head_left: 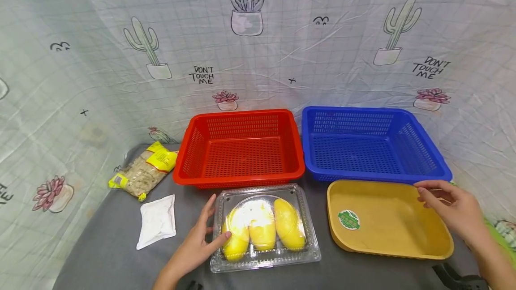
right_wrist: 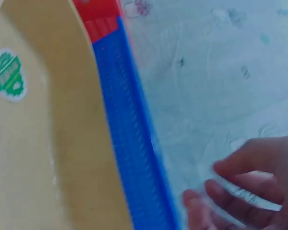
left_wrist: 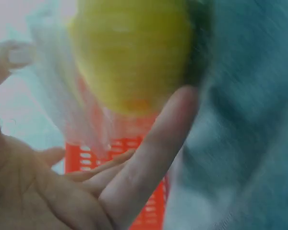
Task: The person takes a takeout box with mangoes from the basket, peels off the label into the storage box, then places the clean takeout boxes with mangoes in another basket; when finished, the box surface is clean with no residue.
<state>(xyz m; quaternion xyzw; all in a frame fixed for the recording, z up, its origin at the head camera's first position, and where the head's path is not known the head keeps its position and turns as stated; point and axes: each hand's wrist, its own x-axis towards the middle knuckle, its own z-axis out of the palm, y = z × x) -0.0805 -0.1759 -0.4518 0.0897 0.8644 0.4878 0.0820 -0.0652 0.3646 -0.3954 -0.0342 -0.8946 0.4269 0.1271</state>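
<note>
Here, left grip (head_left: 196, 240) at clear box (head_left: 274, 261) of mangoes (head_left: 263, 232).

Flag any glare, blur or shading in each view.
Head: white glare on the clear clamshell hides part of the mangoes; left wrist: heavy blur smears a mango, pale haze upper left; right wrist: soft focus, a darker band inside the mustard-yellow tray.
</note>
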